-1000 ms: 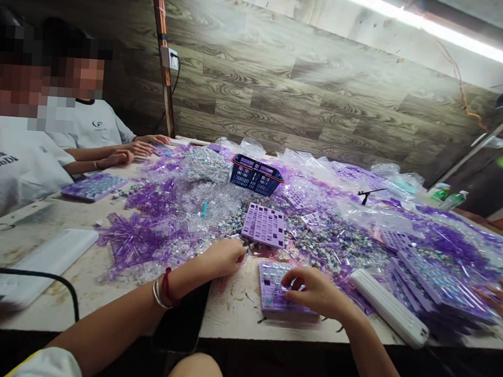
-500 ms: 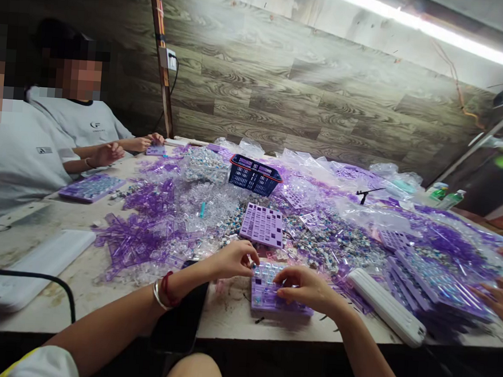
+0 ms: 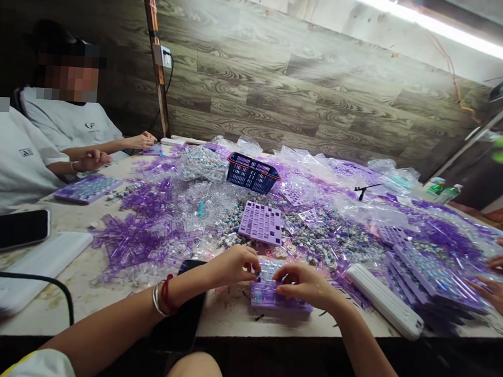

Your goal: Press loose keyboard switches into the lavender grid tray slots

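A small purple keyboard tray (image 3: 269, 298) with clear keys lies at the table's near edge. My left hand (image 3: 234, 265) is at its left end, fingers pinched on a small dark piece over the tray. My right hand (image 3: 303, 285) rests on the tray's top, fingers curled and pinched close to the left fingertips. What the right fingers hold is too small to name. An empty purple tray (image 3: 261, 222) lies just beyond, on a heap of small switches (image 3: 330, 231).
Loose purple and clear plastic pieces (image 3: 145, 233) cover the table's left middle. A blue basket (image 3: 252, 174) stands at the back. White bars (image 3: 384, 300) and stacked purple trays (image 3: 434, 279) lie right. A black phone (image 3: 182, 316) sits under my left forearm. Other people sit left; another person's hands (image 3: 500, 289) are right.
My left hand moved from the loose pile to the tray's left end and met my right hand. A black phone has appeared at the left, near another person.
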`<move>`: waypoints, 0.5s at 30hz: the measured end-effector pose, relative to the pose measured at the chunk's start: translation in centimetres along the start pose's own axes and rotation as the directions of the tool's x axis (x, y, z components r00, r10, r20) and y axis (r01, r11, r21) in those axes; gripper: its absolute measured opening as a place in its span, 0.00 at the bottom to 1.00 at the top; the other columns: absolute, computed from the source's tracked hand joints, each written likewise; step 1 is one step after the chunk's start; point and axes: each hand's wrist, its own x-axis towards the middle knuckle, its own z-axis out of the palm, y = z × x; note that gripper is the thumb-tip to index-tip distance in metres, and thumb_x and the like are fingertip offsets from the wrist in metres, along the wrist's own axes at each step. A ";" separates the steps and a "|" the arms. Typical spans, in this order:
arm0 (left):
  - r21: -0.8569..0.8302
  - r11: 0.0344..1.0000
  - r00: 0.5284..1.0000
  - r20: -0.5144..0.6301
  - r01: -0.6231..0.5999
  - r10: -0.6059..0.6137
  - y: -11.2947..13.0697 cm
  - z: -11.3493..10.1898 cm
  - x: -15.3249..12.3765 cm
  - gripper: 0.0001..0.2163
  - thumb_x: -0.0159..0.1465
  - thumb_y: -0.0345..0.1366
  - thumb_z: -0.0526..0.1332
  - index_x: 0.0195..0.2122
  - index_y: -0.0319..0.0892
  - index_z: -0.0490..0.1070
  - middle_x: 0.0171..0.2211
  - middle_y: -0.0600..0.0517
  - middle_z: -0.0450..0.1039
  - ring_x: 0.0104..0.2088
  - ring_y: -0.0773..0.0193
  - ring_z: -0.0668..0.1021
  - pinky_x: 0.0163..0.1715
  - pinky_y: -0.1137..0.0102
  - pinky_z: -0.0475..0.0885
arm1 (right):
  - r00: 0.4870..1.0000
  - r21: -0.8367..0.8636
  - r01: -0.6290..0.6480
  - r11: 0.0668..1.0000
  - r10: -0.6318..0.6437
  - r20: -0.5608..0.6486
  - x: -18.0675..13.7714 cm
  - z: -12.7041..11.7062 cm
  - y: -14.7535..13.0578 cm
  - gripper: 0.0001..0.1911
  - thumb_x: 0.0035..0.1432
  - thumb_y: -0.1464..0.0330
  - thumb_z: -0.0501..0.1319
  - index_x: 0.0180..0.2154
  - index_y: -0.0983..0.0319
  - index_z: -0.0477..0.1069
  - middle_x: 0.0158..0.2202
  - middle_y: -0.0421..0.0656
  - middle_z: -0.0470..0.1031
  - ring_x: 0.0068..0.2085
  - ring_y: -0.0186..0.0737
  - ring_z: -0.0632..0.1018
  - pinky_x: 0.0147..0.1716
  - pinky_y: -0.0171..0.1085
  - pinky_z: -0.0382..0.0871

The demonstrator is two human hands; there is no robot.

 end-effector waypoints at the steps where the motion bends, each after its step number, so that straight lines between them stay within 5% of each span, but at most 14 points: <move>1: 0.008 1.000 1.000 -0.004 -0.006 0.006 0.0 0.0 0.0 0.05 0.52 0.24 0.66 0.30 0.36 0.77 0.30 0.51 0.72 0.29 0.70 0.73 0.29 0.78 0.66 | 1.000 -0.006 0.004 1.000 -0.004 -0.001 0.0 0.0 -0.1 0.12 0.46 0.68 0.63 0.36 0.65 0.73 0.27 0.40 0.74 0.25 0.33 0.74 0.26 0.31 0.67; 15: 0.056 0.998 0.998 -0.039 0.043 -0.040 -0.3 0.7 -0.2 0.05 0.52 0.24 0.66 0.30 0.37 0.78 0.30 0.51 0.72 0.29 0.68 0.72 0.30 0.76 0.65 | 1.000 -0.043 0.005 0.999 -0.006 -0.008 -0.1 0.0 -0.3 0.12 0.47 0.68 0.62 0.36 0.65 0.73 0.28 0.40 0.75 0.27 0.34 0.74 0.27 0.32 0.67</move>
